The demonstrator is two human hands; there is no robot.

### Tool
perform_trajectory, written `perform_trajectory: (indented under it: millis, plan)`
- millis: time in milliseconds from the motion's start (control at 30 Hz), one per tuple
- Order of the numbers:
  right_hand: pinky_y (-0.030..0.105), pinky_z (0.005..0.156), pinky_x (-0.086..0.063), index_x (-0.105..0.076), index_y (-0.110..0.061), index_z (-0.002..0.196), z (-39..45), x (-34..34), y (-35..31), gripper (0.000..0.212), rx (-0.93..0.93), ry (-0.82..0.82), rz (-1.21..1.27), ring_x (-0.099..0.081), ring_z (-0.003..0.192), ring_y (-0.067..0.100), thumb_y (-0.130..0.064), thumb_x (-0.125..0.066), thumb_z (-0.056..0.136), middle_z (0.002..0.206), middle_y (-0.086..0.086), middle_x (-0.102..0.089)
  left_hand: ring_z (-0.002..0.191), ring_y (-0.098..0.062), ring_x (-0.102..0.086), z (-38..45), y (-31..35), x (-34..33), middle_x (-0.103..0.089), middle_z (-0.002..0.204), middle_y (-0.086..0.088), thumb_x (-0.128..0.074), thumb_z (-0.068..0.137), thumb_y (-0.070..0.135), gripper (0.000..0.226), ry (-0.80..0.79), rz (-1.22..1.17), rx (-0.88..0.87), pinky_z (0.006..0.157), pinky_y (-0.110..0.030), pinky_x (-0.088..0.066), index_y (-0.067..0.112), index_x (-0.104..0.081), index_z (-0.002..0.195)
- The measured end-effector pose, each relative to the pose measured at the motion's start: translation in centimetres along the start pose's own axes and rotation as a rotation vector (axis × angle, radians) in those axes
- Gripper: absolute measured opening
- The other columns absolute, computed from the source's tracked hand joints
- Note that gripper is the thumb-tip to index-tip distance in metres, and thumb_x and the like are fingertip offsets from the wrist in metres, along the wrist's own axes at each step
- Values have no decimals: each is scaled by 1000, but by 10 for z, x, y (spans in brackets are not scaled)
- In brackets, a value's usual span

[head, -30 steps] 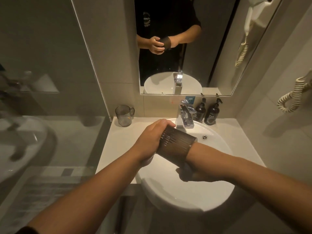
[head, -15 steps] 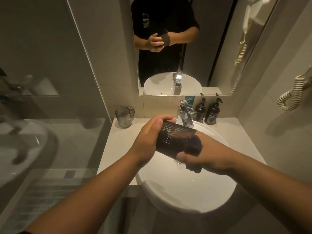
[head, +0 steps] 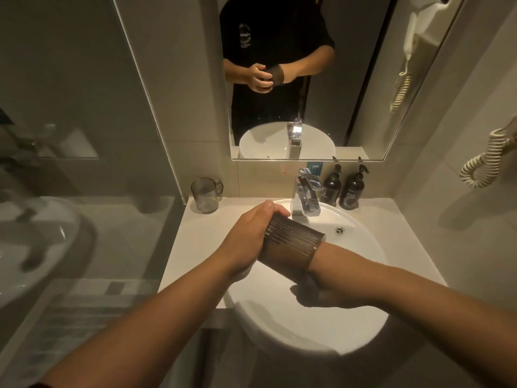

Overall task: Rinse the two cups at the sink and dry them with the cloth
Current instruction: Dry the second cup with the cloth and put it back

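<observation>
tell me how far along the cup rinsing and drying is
Done: the tap shows no running water, so rinsing of this cup looks finished. In hand: the left hand grips the dark ribbed plastic cup over the white round basin, while the right hand has a dark cloth pushed inside it. Left: the clear handled cup stands untouched on the counter.

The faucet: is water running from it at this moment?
No, the faucet shows no stream below its spout, and the ribbed cup is held off to its side over the basin.
</observation>
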State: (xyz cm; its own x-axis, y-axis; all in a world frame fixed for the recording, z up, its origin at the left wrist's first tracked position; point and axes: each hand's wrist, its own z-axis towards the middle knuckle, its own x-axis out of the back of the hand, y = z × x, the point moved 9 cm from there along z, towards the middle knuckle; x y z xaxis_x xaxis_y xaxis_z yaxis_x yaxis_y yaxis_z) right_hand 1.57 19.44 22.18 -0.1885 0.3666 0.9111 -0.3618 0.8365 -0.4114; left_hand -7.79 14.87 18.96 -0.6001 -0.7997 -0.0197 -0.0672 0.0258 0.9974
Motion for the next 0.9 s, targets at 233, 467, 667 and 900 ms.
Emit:
perform_trajectory:
  millis: [233,467,667,900]
  plan:
    - [18,54,-50,-50,-33,113,-9,-8,18,38,-328,50,730,-57,54,3,-18,-70,85,79,-5,-58,107,-30,-62,-8,9,5,-67,105,-1,-32,95,49,35,-8,138,-178,98,-58,-51,47,-67,90]
    - [46,99,-49,-64,-11,118,-9,-28,29,61,-332,151,1743,-57,104,35,-21,-83,61,115,21,-63,102,-24,-63,-18,17,8,-66,104,7,-35,92,49,36,-3,159,-396,91,-50,-54,30,-64,103]
    - [39,86,-56,-57,7,122,-6,-2,44,71,-142,448,2064,-66,104,36,-8,-85,59,118,28,-64,99,-33,-65,-2,-23,32,-68,103,-12,-46,101,39,29,215,-327,-61,93,-61,-51,19,-66,102]
    - [28,79,-54,-63,-21,116,-35,36,64,34,-320,864,863,-62,95,18,-20,-59,81,99,-3,-68,102,-39,-66,-8,-70,17,-69,115,-21,-39,98,64,58,362,-794,399,85,-49,-57,13,-64,113]
